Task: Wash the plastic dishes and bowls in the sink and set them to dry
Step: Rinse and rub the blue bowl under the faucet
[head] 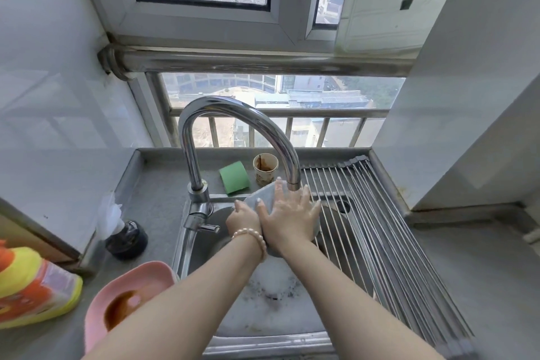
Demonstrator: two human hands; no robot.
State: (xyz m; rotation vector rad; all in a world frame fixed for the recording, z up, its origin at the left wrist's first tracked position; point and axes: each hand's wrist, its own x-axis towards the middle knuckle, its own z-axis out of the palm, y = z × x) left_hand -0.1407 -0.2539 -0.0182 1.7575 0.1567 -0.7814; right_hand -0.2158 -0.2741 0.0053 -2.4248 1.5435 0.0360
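Note:
Over the steel sink (187, 254), just under the faucet spout (293, 184), I hold a grey plastic dish (264, 194) tilted on edge. My left hand (244, 221), with a bead bracelet on the wrist, grips the dish's left rim. My right hand (289, 215) lies flat with spread fingers on its face; the skin looks wet and soapy. Most of the dish is hidden behind my hands. Foamy water with dark specks (271, 292) sits in the basin below. A pink dish (128, 295) with brown residue rests on the counter to the sink's left.
A roll-up steel drying rack (377, 231) covers the sink's right half. Behind the faucet lie a green sponge (234, 178) and a stained paper cup (265, 168). At left stand a dark bottle (126, 240) and a yellow-orange detergent pouch (32, 286). A wall rises at right.

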